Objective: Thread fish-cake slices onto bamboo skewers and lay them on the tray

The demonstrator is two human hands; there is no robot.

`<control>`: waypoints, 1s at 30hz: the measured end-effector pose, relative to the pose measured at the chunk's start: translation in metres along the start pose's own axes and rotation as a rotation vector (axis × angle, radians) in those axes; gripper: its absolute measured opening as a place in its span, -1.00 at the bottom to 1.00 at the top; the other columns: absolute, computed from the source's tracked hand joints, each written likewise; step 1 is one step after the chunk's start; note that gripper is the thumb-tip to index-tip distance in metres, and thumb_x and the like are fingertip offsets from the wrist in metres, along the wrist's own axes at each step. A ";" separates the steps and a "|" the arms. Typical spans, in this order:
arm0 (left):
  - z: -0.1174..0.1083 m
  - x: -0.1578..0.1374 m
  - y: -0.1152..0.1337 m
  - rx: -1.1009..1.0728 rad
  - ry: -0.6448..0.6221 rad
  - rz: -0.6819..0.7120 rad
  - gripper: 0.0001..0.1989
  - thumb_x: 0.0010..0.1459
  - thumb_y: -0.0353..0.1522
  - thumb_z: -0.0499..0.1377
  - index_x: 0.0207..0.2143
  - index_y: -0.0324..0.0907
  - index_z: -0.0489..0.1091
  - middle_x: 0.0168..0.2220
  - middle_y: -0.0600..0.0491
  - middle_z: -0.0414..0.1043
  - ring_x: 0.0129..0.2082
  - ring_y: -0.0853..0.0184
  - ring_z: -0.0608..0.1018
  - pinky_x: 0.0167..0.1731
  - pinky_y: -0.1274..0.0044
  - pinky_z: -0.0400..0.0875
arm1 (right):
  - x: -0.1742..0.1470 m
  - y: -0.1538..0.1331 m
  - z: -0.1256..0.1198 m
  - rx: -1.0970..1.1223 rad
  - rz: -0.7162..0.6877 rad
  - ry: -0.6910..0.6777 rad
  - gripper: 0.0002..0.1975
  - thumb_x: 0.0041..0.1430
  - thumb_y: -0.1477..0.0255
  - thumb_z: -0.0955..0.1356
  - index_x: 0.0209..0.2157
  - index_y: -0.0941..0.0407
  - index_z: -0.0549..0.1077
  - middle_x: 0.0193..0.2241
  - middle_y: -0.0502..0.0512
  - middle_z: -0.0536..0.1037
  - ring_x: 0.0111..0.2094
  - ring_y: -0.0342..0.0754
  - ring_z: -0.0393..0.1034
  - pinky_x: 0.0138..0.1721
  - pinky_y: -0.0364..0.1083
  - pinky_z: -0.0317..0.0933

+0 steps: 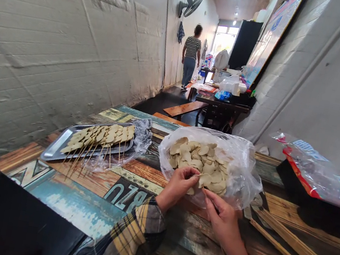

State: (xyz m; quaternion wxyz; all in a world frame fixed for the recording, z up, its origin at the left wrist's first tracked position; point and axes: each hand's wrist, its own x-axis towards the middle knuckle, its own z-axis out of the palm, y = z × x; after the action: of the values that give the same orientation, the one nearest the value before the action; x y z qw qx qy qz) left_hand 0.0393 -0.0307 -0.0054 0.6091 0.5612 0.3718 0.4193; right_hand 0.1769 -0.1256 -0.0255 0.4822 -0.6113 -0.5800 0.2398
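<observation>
My left hand [179, 186] is pinched on a thin beige food slice at the near edge of a clear plastic bag [245, 170]. Inside the bag lies a heap of similar pale slices [196, 154], whose exact kind I cannot tell. Just to the right, my right hand [222, 222] has its fingers closed around a thin wooden skewer, its tip close to the slices and most of its length hidden by the hand. On the left, a metal tray [52, 149] bears rows of skewered slices [103, 136], their sticks pointing toward me.
Bundled bamboo skewers [299, 249] lie at the right of the patterned wooden table [75, 203]. Behind them stands a black box with plastic packaging [322, 170]. Crumpled plastic film [142, 138] sits beside the tray. Farther back are a bench [184, 109], a cluttered table and a person [191, 57].
</observation>
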 end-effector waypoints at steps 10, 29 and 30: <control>0.000 0.001 -0.002 0.044 -0.023 0.047 -0.77 -0.03 -0.29 0.29 -0.32 -0.25 0.47 -0.50 0.11 0.35 -0.51 0.45 0.33 -0.49 0.61 0.18 | 0.001 -0.001 -0.001 -0.042 0.027 -0.030 -0.69 0.23 0.25 0.22 -0.28 0.14 0.50 -0.52 0.10 0.57 -0.45 0.01 0.50 -0.49 -0.10 0.31; -0.003 -0.001 -0.001 -0.121 -0.076 -0.170 -0.60 -0.19 -0.11 0.36 -0.52 -0.27 0.40 -0.62 0.15 0.25 -0.65 0.54 0.22 -0.62 0.63 0.07 | -0.001 -0.001 0.002 -0.001 0.040 -0.080 -0.68 0.26 0.19 0.23 -0.35 0.12 0.44 -0.70 -0.11 0.31 -0.64 -0.12 0.25 -0.55 -0.15 0.11; -0.003 -0.001 -0.001 -0.109 -0.070 -0.167 -0.61 -0.19 -0.12 0.36 -0.54 -0.27 0.39 -0.63 0.15 0.24 -0.65 0.54 0.22 -0.62 0.63 0.05 | -0.002 -0.002 0.002 -0.012 0.033 -0.073 -0.68 0.26 0.19 0.23 -0.36 0.12 0.44 -0.70 -0.11 0.31 -0.64 -0.12 0.25 -0.55 -0.15 0.11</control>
State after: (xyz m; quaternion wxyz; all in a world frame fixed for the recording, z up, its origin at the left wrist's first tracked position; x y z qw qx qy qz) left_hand 0.0362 -0.0303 -0.0069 0.6840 0.5088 0.3725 0.3668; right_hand 0.1745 -0.1268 -0.0251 0.4532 -0.6144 -0.5884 0.2664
